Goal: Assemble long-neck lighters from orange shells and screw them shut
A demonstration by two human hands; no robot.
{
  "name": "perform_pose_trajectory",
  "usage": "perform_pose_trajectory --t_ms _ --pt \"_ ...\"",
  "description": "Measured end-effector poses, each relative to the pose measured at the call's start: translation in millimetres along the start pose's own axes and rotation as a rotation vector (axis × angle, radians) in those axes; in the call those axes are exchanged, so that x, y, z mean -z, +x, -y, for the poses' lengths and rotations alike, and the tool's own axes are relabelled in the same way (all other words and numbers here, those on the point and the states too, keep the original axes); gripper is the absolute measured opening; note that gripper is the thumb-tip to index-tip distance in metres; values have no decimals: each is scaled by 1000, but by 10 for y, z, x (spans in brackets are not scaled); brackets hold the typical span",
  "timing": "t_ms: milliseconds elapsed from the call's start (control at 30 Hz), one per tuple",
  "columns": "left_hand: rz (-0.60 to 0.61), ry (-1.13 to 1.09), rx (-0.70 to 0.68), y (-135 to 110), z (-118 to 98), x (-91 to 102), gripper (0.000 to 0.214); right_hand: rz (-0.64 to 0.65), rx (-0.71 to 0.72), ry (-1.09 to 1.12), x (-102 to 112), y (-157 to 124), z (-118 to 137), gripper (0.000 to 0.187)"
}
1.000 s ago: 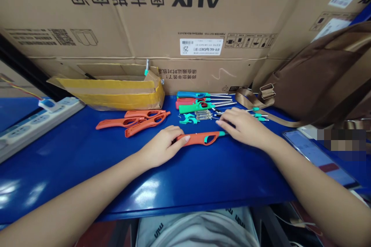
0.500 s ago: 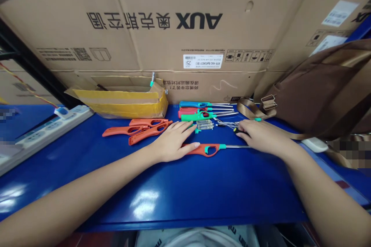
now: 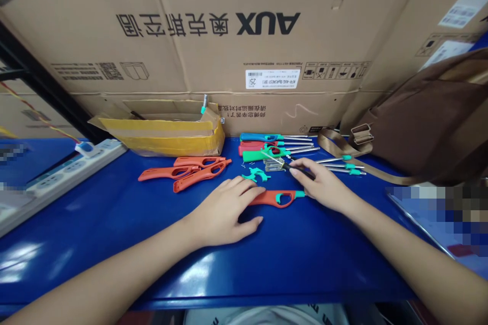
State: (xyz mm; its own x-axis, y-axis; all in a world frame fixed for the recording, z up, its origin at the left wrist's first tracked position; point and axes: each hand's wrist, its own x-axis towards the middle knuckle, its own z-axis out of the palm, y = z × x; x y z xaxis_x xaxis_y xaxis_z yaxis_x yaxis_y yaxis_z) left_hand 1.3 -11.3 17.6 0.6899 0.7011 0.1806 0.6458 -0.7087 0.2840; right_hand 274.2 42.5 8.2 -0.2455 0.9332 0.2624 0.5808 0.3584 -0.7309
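My left hand lies over the butt end of an orange long-necked lighter, fingers stretched and thumb apart. The lighter rests flat, its teal trigger facing up; my right hand hides its metal tube. Closed around the black handle of a screwdriver, my right hand holds the shaft angled up and to the left. Behind the lighter are loose teal triggers and clear fuel tanks. Metal tubes with teal ends lie beyond my right hand. Several orange handle shells lie to the left.
Blue, red and green lighters lie at the back of the blue table. An opened carton with yellow tape stands behind the shells. A power strip runs along the left; a brown bag with a strap is at right.
My right hand has moved left and lifted the screwdriver, its shaft now in plain sight. My left thumb has come off the lighter and spread toward me.
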Motion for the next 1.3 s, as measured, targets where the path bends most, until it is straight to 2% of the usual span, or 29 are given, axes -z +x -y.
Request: perform_pose_trajectory --t_ms 167,367,700,833,1000,1133,1233,1300 --pt "44 75 19 14 120 107 44 29 68 -55 -73 -4 -27 23" --pt "110 34 90 -11 210 210 30 18 112 -148 -80 -6 -19 25" --pt "83 15 58 -11 209 192 27 -18 147 -155 -131 9 -66 23" --pt "72 -14 54 -6 199 192 26 -78 141 -111 -119 -2 -19 21" --pt "37 -140 58 14 176 85 28 -299 42 61 -39 -55 108 22" --pt "-20 -258 83 37 132 -72 35 -458 -15 404 65 -77 213 24" --pt "-58 -298 95 52 90 -164 37 -480 -63 686 140 -43 350 30" --pt "-83 -317 103 55 65 -195 38 -441 -107 744 172 -6 477 35"
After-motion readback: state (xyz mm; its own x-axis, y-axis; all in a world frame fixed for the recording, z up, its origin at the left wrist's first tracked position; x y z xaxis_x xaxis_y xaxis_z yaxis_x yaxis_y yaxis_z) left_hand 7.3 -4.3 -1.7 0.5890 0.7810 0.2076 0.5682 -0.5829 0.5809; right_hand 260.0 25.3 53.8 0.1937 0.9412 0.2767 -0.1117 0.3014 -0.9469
